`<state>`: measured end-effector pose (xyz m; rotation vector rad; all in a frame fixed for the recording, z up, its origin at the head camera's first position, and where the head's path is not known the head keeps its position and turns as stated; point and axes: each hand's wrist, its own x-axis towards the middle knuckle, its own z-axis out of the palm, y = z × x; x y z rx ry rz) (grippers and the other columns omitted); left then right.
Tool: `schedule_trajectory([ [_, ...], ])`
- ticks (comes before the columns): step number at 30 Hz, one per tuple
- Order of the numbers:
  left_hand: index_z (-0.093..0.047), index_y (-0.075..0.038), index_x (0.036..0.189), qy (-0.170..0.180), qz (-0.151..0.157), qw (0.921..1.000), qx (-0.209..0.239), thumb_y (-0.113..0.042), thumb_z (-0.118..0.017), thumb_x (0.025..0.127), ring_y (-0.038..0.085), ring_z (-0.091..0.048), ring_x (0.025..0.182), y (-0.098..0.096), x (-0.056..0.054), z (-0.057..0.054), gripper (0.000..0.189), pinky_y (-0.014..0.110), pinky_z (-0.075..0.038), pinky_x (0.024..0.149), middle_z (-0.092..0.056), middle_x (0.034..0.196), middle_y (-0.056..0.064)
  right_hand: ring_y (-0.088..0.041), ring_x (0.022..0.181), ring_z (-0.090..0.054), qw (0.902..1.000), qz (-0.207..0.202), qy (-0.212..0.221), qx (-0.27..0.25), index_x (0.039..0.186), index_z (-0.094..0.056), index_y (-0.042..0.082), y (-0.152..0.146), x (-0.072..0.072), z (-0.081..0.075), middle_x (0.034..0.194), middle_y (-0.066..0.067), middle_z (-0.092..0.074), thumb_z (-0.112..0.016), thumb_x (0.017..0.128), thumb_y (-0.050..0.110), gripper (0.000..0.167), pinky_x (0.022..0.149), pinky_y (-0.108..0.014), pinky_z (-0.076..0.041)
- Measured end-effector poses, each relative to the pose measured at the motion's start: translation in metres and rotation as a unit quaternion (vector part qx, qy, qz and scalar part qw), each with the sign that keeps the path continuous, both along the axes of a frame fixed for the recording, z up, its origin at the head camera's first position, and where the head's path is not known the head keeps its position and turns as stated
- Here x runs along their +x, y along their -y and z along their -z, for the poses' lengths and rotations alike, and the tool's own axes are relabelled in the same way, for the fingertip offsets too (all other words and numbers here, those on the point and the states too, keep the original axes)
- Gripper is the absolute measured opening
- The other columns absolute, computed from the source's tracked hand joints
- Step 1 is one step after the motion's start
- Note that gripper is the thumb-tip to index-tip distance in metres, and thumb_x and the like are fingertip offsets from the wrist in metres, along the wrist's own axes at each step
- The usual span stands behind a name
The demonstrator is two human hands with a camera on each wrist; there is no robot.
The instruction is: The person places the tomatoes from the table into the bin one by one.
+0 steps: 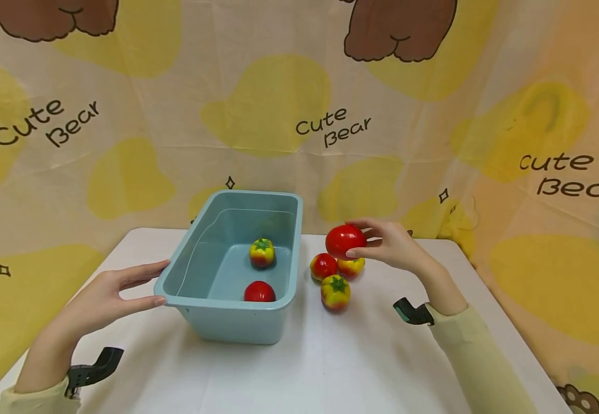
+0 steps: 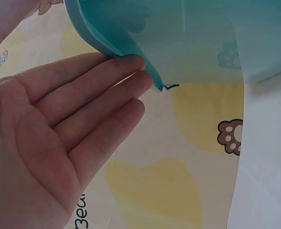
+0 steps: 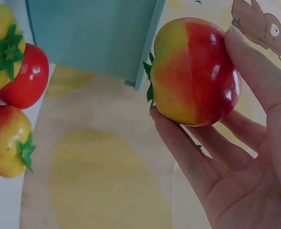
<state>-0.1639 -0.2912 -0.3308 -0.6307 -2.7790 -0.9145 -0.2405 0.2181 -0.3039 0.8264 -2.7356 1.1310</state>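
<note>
My right hand (image 1: pixel 395 244) holds a red and yellow toy tomato (image 1: pixel 344 241) between thumb and fingers, above other tomatoes on the table. In the right wrist view, the held tomato (image 3: pixel 198 71) shows its green leaves pointing left. With fingers nearly straight, my left hand (image 1: pixel 113 293) touches the near left corner of a blue-grey plastic bin (image 1: pixel 226 322). The left wrist view has the fingertips (image 2: pixel 133 62) against the outside of its rim. Inside the bin lie a yellow-red tomato (image 1: pixel 262 253) and a red tomato (image 1: pixel 259 291), the latter partly hidden by the front wall.
Right of the bin, a red tomato (image 1: pixel 323 267), a yellow-red tomato (image 1: pixel 351 268) and a greenish-yellow tomato (image 1: pixel 336 292) sit close together on the white table (image 1: pixel 330 368). A bear-patterned cloth (image 1: pixel 258 103) hangs behind and at the sides.
</note>
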Motion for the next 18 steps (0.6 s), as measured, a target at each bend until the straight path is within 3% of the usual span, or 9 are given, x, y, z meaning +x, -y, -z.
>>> schedule_trajectory([
  [18, -0.054, -0.028, 0.135, -0.003, -0.002, 1.0, -0.002, -0.032, -0.077, 0.08, -0.019, -0.044, 0.11, 0.001, -0.001, 0.001, 0.06, 0.002, -0.036, 0.086, -0.06, 0.131, -0.003, -0.027, 0.104, -0.065, 0.9997, -0.02, -0.008, 0.008, 0.132, -0.055, 0.012, 0.022, -0.009, -0.014, 0.121, -0.01, -0.063, -0.078, 0.079, 0.032, 0.061, 0.081, -0.035, -0.057],
])
